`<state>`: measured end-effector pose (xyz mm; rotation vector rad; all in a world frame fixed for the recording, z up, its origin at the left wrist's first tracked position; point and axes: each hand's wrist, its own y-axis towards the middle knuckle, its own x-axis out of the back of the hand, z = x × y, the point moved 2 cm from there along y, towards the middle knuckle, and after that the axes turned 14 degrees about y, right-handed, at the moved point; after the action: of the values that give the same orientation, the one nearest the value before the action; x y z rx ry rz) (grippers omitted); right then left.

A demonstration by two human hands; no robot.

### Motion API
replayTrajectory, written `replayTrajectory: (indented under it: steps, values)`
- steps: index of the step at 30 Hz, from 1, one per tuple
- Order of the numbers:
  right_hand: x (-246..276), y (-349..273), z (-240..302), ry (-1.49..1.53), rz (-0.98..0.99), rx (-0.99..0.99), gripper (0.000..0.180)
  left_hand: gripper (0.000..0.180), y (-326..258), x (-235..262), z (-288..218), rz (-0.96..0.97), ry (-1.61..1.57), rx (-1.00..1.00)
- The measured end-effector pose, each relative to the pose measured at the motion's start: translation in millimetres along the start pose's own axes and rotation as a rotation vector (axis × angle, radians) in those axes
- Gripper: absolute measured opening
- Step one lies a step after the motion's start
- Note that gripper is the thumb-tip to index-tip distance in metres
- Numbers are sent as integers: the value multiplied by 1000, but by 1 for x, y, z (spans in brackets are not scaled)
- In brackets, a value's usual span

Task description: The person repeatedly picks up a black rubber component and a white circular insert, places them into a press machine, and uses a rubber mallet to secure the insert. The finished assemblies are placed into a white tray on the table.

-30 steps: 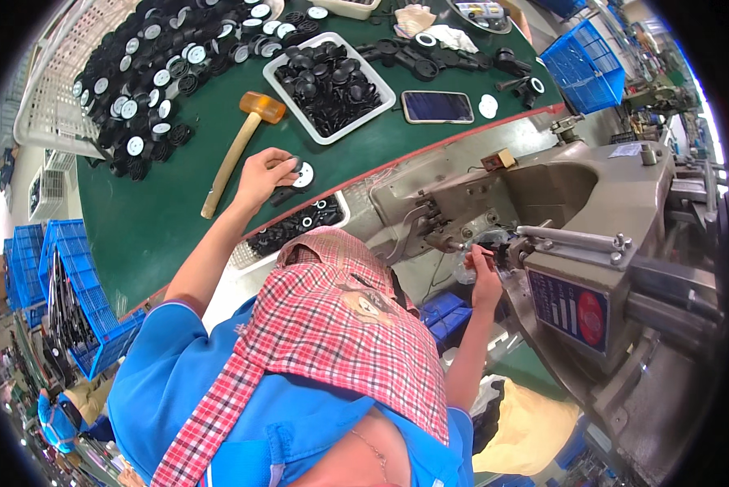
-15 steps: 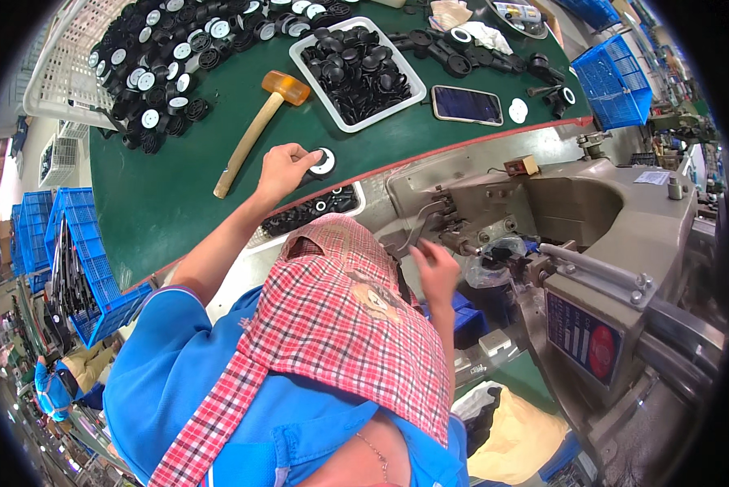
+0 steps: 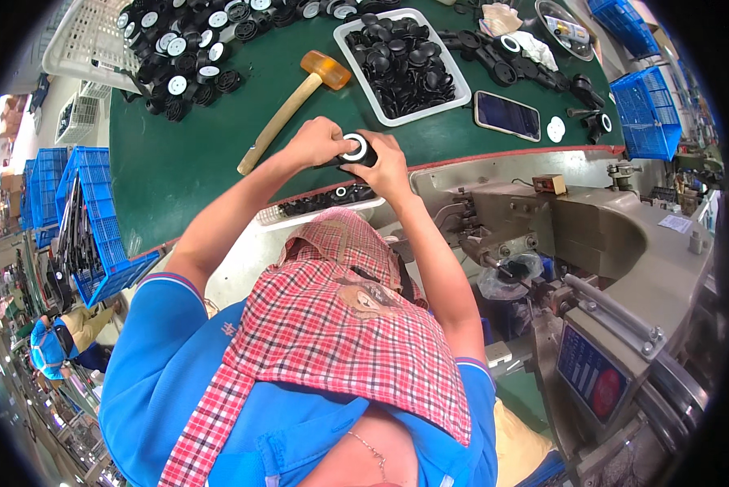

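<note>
Black wheel with white hub [image 3: 355, 151] held between both hands over green counter [image 3: 186, 166]. Left hand [image 3: 316, 143] clasping at 9 o'clock, right hand [image 3: 385, 165] pinching at 4 o'clock. Hub facing up; both hands equally near.

Factory floor, bright even daylight-like lighting. Long green-topped workbench [image 3: 202, 162] with red edge strip across upper frame. Grey metal press machine [image 3: 624, 268] at right, red-and-blue panel on its front. Blue plastic crates [image 3: 88, 219] stacked at left, another blue basket [image 3: 649, 114] at far right. White mesh basket [image 3: 80, 40] top left. Pale floor, another worker in blue cap [image 3: 48, 349] lower left.
</note>
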<state>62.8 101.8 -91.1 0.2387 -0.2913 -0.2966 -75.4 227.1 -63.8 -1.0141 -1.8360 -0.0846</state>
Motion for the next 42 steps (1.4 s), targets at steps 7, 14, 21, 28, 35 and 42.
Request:
replayTrajectory:
  steps: [7, 14, 21, 28, 35, 42]
  values:
    - [2, -2, -2, 38, -34, -15, 61, 51, -13, 37, -4, -438, 286, 38]
    - [-3, 0, 4, 35, 0, -29, 61, 40, -19, 32, 58, -564, 305, 56]
    - [-7, 0, 4, -43, -7, -14, 62, 23, -134, 39, -14, -477, -94, -196]
    - [-7, 1, 1, -60, -22, -31, 62, 31, -138, 47, -35, -444, -185, -100]
    - [-6, 5, 3, -61, -28, -26, 63, 33, -105, 26, 9, -422, 106, -65]
    - [5, -45, 15, 378, 114, -441, 53, 32, -30, 34, 95, -692, 495, -21]
